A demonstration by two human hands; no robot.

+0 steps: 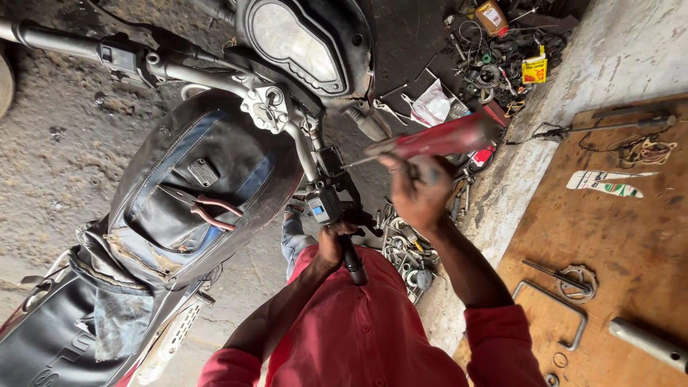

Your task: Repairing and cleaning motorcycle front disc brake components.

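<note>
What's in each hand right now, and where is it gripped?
Left hand grips the handlebar grip near the switch housing. Right hand holds a red-handled screwdriver by its handle.

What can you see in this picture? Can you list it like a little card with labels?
Place: motorcycle on a dirt floor, beside a wooden board
Left hand: wrapped around the handlebar grip
Right hand: holds a red-handled screwdriver, tip near the switch box
On the tank cover: pliers
On the board: toothed ring, bent metal rod
</note>
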